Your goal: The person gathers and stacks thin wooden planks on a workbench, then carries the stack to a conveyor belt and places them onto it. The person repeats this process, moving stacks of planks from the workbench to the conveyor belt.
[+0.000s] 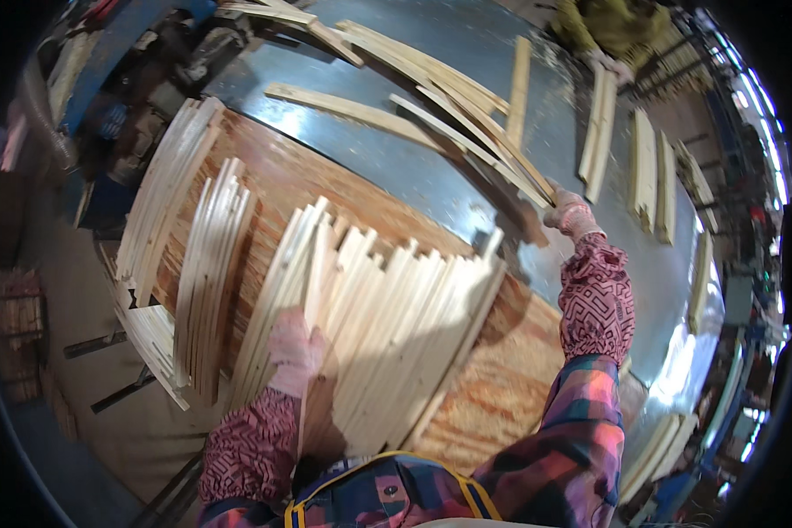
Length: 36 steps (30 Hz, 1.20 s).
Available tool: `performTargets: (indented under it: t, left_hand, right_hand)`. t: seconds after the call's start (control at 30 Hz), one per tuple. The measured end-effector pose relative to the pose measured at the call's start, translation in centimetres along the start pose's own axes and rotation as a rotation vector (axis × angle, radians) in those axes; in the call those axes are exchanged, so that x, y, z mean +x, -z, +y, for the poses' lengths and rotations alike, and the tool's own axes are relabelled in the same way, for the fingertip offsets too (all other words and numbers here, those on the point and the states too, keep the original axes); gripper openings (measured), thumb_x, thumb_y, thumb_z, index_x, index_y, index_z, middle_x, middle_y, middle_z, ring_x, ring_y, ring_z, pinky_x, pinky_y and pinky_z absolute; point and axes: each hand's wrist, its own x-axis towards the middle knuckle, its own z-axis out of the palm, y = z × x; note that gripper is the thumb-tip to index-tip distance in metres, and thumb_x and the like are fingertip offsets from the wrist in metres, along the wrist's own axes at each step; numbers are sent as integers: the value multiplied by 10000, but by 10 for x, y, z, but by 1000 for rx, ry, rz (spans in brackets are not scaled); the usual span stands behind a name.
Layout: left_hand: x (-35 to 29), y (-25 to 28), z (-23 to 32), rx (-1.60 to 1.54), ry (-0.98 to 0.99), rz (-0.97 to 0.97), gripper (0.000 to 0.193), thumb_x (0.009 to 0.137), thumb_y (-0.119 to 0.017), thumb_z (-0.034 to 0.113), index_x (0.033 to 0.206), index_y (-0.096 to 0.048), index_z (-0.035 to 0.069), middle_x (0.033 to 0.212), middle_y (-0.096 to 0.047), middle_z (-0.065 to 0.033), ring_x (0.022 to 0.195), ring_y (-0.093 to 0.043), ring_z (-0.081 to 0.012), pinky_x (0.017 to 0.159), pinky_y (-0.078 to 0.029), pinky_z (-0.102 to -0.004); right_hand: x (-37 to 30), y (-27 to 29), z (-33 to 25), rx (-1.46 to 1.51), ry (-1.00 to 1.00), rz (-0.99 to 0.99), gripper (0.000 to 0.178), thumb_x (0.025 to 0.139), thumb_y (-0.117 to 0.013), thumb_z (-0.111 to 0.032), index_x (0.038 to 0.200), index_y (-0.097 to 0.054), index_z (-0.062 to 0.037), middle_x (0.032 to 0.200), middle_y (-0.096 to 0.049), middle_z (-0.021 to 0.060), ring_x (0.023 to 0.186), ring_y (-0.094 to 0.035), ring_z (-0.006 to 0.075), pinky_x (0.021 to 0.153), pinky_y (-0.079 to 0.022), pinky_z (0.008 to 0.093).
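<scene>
Wooden strips (396,326), pale, narrow, with small knots, lie side by side on the near brown board (493,392). The left hand (296,354) has fingers clamped on one strip (316,273); the right hand (575,216), farther right, grips a long strip's end.

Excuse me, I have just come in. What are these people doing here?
The person wearing the camera is handling wooden strips. Their gloved right hand grips the end of a long strip over the metal table. Their gloved left hand is at the wide row of strips on the brown board; whether it grips one is unclear. Across the table, a co-worker's hands hold a pair of strips.
</scene>
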Motion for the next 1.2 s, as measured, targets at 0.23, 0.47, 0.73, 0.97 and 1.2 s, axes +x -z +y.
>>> performTargets:
  t: [0.23, 0.47, 0.73, 0.97, 1.2]
  left_hand:
    - [-18, 32, 56, 46, -176, 222, 503, 846, -655, 294, 1270, -540, 49, 1215, -570, -142, 1065, -587, -280, 919, -511, -422]
    - [-137, -16, 206, -520, -265, -874, 590, 931, -622, 284, 1416, -435, 7, 1425, -488, -198, 1347, -431, -321, 1133, -360, -384]
    - [-174, -107, 210, -1482, 368, -895, 651, 920, -667, 298, 1418, -402, -27, 1245, -595, -238, 1088, -614, -282, 921, -531, -379]
    - [-167, -67, 180, -1543, 376, -1078, 702, 907, -616, 492, 1351, -456, -27, 1084, -672, -178, 853, -698, -222, 717, -602, -319]
    - [-170, -19, 169, -1628, 233, -1121, 442, 889, -649, 165, 1280, -541, -11, 1079, -686, -137, 904, -689, -209, 698, -595, -315]
  right_hand:
    - [-250, -134, 227, 737, -194, -169, 423, 854, -612, -303, 1147, -609, 3, 949, -693, 154, 941, -661, 252, 833, -532, 357]
    - [-437, -285, 98, 1915, -378, 110, 272, 830, -588, -231, 957, -628, 6, 969, -676, 111, 915, -648, 244, 930, -509, 374]
    - [-466, -324, -3, 1968, -490, 91, 129, 880, -629, -103, 979, -614, -22, 792, -657, 94, 602, -645, 209, 531, -570, 333]
    - [-478, -337, 17, 1779, -338, 84, 412, 982, -526, -463, 970, -616, -62, 784, -650, 76, 588, -626, 178, 518, -552, 332]
    - [-435, -409, -65, 1070, -345, 53, 588, 939, -545, -547, 1134, -629, 1, 939, -694, 177, 908, -657, 328, 771, -507, 430]
